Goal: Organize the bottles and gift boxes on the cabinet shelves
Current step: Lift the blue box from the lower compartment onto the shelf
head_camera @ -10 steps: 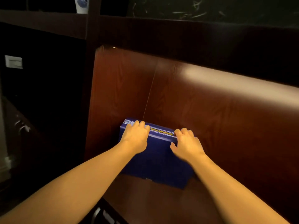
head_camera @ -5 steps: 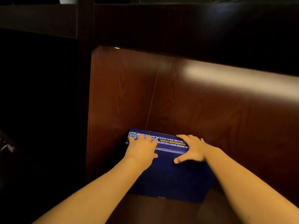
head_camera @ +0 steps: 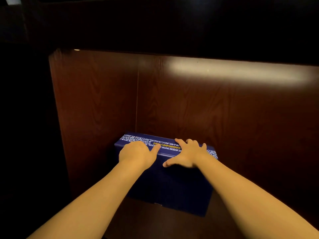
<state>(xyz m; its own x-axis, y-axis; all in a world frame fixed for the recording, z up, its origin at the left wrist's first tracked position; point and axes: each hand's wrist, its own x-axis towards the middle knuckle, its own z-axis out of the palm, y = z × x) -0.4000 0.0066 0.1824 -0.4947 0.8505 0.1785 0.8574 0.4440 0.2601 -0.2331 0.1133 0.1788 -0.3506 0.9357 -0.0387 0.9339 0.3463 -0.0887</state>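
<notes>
Gift box [head_camera: 172,185] upright, long axis left-right; hands atop

A dark blue gift box [head_camera: 172,183] stands on its long side in the shelf's back left corner — a blue-white patterned band with yellow lettering tops it.

I see a dim frame: overhead light leaves glare on the back panel [head_camera: 233,73] at upper right; edges fall to black, with slight softness.
</notes>
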